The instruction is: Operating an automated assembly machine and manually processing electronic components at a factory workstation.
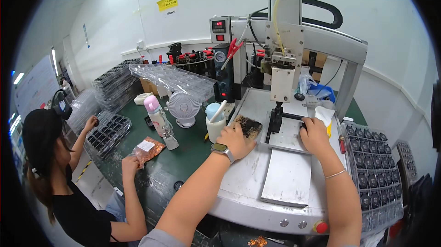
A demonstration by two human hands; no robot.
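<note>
Black-stained pad point(252, 126) is found at the left hand point(236, 141), covered along its near-left edge by the fingers — whether it is grasped cannot be told. Small dark part point(303, 126) is seen at the fingertips of the right hand point(316, 136) — firm closure cannot be confirmed. Left of that grip, a black fixture point(275, 122) is positioned above a metal plate point(288, 139).

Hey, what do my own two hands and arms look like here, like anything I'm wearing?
Your left hand is ungloved, with a dark-faced watch on a pale band at the wrist and a grey sleeve higher up. Your right hand, also ungloved, has a thin, light bracelet below it.
</note>
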